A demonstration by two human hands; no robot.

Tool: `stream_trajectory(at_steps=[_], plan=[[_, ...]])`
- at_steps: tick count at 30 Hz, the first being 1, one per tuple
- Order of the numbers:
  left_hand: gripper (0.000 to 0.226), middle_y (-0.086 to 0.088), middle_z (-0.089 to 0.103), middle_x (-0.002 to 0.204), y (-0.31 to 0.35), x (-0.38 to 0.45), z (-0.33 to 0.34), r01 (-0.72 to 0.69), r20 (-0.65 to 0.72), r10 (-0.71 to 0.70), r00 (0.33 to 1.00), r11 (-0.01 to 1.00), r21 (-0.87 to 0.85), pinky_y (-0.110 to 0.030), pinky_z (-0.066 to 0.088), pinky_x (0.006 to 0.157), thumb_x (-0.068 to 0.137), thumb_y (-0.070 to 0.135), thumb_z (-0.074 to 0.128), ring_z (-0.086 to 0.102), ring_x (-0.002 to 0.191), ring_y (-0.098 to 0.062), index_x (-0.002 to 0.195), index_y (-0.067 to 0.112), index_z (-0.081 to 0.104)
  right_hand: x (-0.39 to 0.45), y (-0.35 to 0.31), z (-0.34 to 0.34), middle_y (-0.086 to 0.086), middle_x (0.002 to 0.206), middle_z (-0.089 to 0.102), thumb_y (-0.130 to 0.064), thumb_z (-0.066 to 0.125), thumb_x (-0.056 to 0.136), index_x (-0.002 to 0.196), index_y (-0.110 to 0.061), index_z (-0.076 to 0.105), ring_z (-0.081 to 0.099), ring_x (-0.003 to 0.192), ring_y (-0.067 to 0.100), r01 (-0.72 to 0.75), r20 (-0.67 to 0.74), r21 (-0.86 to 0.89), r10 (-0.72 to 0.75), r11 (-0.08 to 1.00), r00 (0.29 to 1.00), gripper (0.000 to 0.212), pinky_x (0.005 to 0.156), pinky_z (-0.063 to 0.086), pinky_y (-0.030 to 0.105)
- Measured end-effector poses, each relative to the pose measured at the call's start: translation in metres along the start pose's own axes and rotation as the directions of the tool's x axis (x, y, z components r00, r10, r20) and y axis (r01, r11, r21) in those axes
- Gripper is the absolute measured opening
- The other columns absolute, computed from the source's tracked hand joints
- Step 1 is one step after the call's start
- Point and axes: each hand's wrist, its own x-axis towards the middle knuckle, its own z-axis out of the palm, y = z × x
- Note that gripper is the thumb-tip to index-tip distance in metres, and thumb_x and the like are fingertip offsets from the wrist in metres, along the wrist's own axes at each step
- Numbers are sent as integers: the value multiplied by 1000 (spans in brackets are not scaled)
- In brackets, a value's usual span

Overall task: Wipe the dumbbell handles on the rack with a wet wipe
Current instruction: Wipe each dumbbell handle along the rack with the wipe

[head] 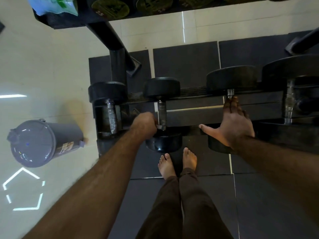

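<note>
Head view, looking steeply down: nearest are the person's bare feet [177, 163] on dark rubber floor tiles [259, 204], and beyond them the low black steel dumbbell rack [198, 116]. The left hand [144, 125] is curled into a fist at the near end of the knurled chrome handle [162, 114] of the small black rubber-headed dumbbell [162, 88]; a pale scrap, probably the white wet wipe [158, 126], shows between its fingers and the bar. The right hand [234, 123] lies spread and flat, thumb out, over the handle of the larger black dumbbell [231, 80] next along, its fingertips just short of the bare metal stub by the far head. These weights look heavy and rigid and should sit firm in the rack, so there is likely no need to lift them; the wipe is soft, thin and damp, and is best wrapped round the bar and drawn along it. Knurling may snag the tissue; a wet bar could turn slippery. Two more chrome handles wait, one far left [111, 116] and one far right [289, 100]. Farther off stands a grey lidded bin [34, 144] on pale floor, and on the upper shelf a green-and-blue packet [51, 6], blurred.
</note>
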Motion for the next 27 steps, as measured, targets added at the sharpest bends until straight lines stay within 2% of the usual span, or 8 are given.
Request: stream_trajectory(at_steps=[7,10,13,16,19,22,24,27], plan=[[18,7,79,89,24,-19,-33,-127,207,196,958,944,-303,-24,59,80,87,11,80,73,87,-8,99,24,84,2,2,3,18,178,3,-108,28,64,170,-6,0,13,164,33,5,7,2,-5,1000,1000,149,131,25,50],[21,2,77,104,52,-11,-17,-273,46,275,960,961,-49,-33,58,92,92,14,74,71,99,-16,108,25,82,2,3,3,18,178,3,-108,29,65,170,-6,0,12,164,33,2,5,-7,-2,1000,1000,150,131,25,50],[34,-3,73,124,62,-10,-1,-377,199,346,917,913,153,-36,53,104,96,6,64,67,117,-24,121,23,78,1,2,2,18,179,2,-109,29,64,170,-6,-1,11,165,32,6,1,-4,-6,1000,1000,150,131,23,50],[21,1,77,107,47,-10,-28,-384,300,320,899,905,184,-32,57,86,93,13,69,72,101,-20,107,24,80,2,2,3,17,179,0,-109,27,63,170,-7,-2,9,165,32,9,15,-1,-9,1000,1000,151,132,22,49],[9,4,76,88,19,-1,-52,-204,100,192,976,971,122,-30,57,77,91,30,78,71,83,-16,93,22,81,2,2,5,17,179,2,-109,22,60,170,-6,0,11,165,32,4,9,-6,-4,1000,1000,152,131,23,49],[12,1,76,90,8,7,-37,-7,-302,-72,950,967,-254,-31,56,81,94,23,72,70,87,-19,99,21,83,1,1,3,18,179,0,-110,23,61,170,-6,-1,8,165,32,10,12,1,-10,1000,1000,152,131,22,50],[17,-4,79,97,16,6,-14,-19,-385,-154,910,912,-410,-32,56,85,95,23,70,73,93,-23,106,21,82,0,-2,3,19,178,1,-109,24,62,170,-5,-1,9,165,33,5,5,5,-5,1000,1000,152,131,24,50],[23,-5,79,97,22,-1,12,-48,-396,-73,915,956,-288,-29,56,83,97,21,64,72,86,-21,112,22,81,0,-1,4,20,178,3,-108,29,64,170,-5,-1,13,164,35,13,2,-6,-13,1000,1000,150,130,26,51]])
